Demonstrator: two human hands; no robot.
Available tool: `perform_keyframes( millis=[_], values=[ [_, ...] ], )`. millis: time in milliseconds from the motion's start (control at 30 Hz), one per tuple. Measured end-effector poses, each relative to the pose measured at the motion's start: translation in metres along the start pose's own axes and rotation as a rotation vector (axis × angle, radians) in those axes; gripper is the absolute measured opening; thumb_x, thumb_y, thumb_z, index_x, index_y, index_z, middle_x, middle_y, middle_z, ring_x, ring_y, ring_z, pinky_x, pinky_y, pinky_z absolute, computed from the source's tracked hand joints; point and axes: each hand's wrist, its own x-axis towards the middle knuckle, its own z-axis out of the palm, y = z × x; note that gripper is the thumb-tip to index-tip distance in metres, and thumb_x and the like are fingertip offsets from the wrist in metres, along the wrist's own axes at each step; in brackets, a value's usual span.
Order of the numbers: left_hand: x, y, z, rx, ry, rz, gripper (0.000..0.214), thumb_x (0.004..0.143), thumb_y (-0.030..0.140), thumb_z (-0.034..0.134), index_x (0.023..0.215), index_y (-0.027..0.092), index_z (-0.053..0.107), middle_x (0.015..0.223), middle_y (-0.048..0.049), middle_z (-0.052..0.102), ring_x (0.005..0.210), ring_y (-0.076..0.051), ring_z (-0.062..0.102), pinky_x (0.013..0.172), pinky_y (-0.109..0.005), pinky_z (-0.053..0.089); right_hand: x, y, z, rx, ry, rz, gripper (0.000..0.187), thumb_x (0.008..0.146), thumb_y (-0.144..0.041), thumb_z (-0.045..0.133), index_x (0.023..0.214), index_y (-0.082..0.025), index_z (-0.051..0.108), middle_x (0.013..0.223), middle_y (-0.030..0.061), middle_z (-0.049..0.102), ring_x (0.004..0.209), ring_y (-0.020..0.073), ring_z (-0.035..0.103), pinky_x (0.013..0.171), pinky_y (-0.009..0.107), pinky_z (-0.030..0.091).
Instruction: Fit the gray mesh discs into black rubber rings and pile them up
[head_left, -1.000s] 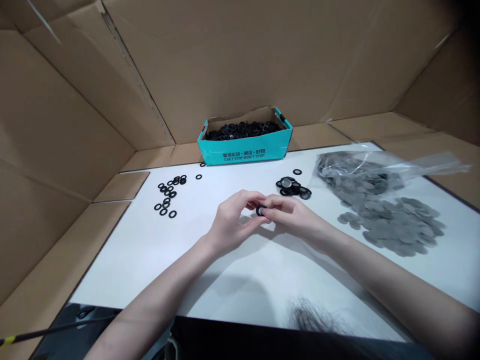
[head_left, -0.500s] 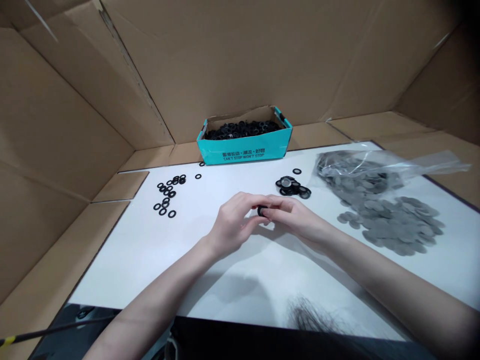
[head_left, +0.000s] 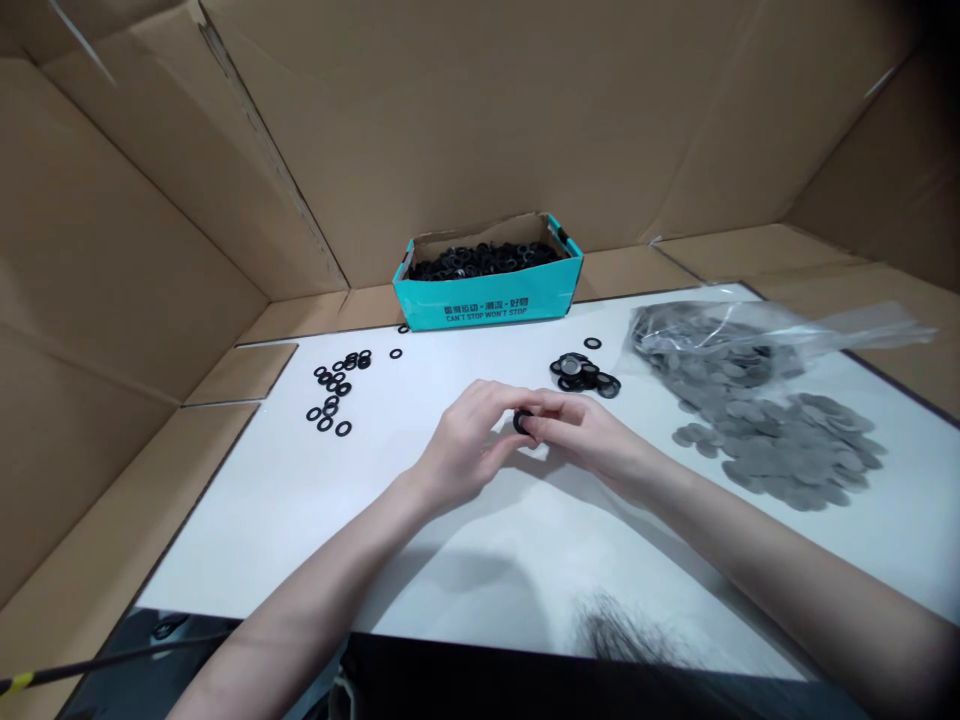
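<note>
Between my two hands, over the middle of the table, is a small black rubber ring (head_left: 519, 421). My left hand (head_left: 474, 432) grips it from the left with thumb and fingers closed. The thumb and fingers of my right hand (head_left: 576, 425) press on it from the right; whether a grey disc sits inside it is hidden by the fingers. Just beyond my right hand lies a pile of black rings with grey mesh discs (head_left: 583, 372) in them. To the left, loose black rings (head_left: 331, 390) are scattered. Many grey discs (head_left: 802, 450) are heaped at the right.
A turquoise box (head_left: 487, 300) full of black rings stands at the back of the white table (head_left: 285, 540). A clear plastic bag (head_left: 712, 345) with more grey discs lies at the right rear. Cardboard walls (head_left: 480, 120) enclose the back and sides.
Almost nothing differs. Both hands stay together on the black ring, with only a slight shift of the fingers around it.
</note>
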Motion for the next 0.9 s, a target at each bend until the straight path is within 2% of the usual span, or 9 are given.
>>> perform_keyframes(
  millis=[133,233,300,400,433,500,600,700,900],
  values=[
    [0.0,0.0,-0.003,-0.034,-0.047,-0.015,0.033,0.091,0.011,0.058,0.121,0.024,0.055,0.109,-0.0051,0.069,0.097,-0.018,0.064,0.084,-0.034,0.053,-0.001,-0.003,0.0,-0.012,-0.01,-0.014,0.029,0.073,-0.043,0.07,0.085,-0.017,0.069,0.084,0.0033,0.063,0.074,0.0144,0.056,0.065,0.028,0.045],
    [0.001,-0.002,-0.006,-0.058,-0.083,-0.017,0.039,0.091,0.014,0.06,0.127,0.025,0.052,0.116,-0.0075,0.068,0.103,-0.02,0.063,0.088,-0.036,0.053,0.0,-0.006,-0.004,-0.129,0.04,-0.056,0.027,0.076,-0.044,0.067,0.08,-0.018,0.066,0.084,0.004,0.063,0.07,0.0146,0.056,0.06,0.028,0.045],
    [0.001,-0.005,-0.01,-0.055,-0.078,-0.036,0.043,0.089,0.018,0.063,0.13,0.024,0.051,0.12,-0.0093,0.066,0.108,-0.021,0.062,0.092,-0.038,0.052,0.003,-0.007,-0.014,-0.301,0.155,-0.168,0.025,0.077,-0.044,0.065,0.076,-0.019,0.065,0.085,0.0052,0.063,0.072,0.0168,0.057,0.059,0.029,0.045],
    [0.002,-0.011,-0.015,-0.033,-0.009,-0.104,0.042,0.089,0.019,0.062,0.13,0.023,0.05,0.119,-0.0095,0.066,0.107,-0.021,0.062,0.093,-0.038,0.051,0.008,-0.009,-0.037,-0.64,0.424,-0.358,0.017,0.079,-0.037,0.06,0.077,-0.021,0.066,0.087,0.0076,0.066,0.08,0.021,0.06,0.069,0.033,0.046],
    [0.002,-0.013,-0.017,-0.022,0.022,-0.131,0.041,0.09,0.018,0.06,0.129,0.023,0.051,0.118,-0.009,0.066,0.105,-0.02,0.063,0.092,-0.037,0.051,0.009,-0.01,-0.046,-0.728,0.511,-0.359,0.016,0.079,-0.034,0.059,0.077,-0.021,0.066,0.088,0.0078,0.068,0.078,0.0209,0.06,0.07,0.034,0.045],
    [0.003,-0.019,-0.021,0.006,0.081,-0.185,0.037,0.091,0.017,0.058,0.126,0.022,0.053,0.113,-0.008,0.067,0.1,-0.018,0.063,0.091,-0.036,0.051,0.011,-0.011,-0.062,-0.866,0.6,-0.295,0.014,0.079,-0.031,0.058,0.078,-0.021,0.067,0.087,0.0076,0.071,0.073,0.021,0.061,0.071,0.034,0.044],
    [0.004,-0.028,-0.027,0.038,0.149,-0.258,0.031,0.091,0.016,0.056,0.121,0.021,0.055,0.109,-0.0074,0.066,0.095,-0.017,0.064,0.087,-0.034,0.052,0.012,-0.011,-0.077,-0.99,0.636,-0.155,0.015,0.08,-0.029,0.058,0.086,-0.021,0.069,0.082,0.0055,0.073,0.07,0.0219,0.064,0.068,0.034,0.041],
    [0.006,-0.037,-0.035,0.064,0.193,-0.301,0.029,0.09,0.016,0.054,0.118,0.02,0.056,0.104,-0.0065,0.066,0.089,-0.015,0.064,0.083,-0.031,0.053,0.016,-0.006,-0.08,-1.014,0.651,-0.103,0.017,0.079,-0.028,0.06,0.092,-0.021,0.068,0.082,0.0047,0.074,0.069,0.0215,0.065,0.065,0.031,0.04],
    [0.007,-0.051,-0.046,0.097,0.265,-0.397,0.028,0.088,0.019,0.054,0.115,0.019,0.056,0.097,-0.0058,0.066,0.084,-0.014,0.064,0.074,-0.026,0.052,0.028,0.008,-0.075,-1.051,0.685,-0.162,0.018,0.081,-0.029,0.059,0.093,-0.021,0.07,0.087,0.0057,0.076,0.069,0.022,0.065,0.062,0.032,0.039]
  ],
)
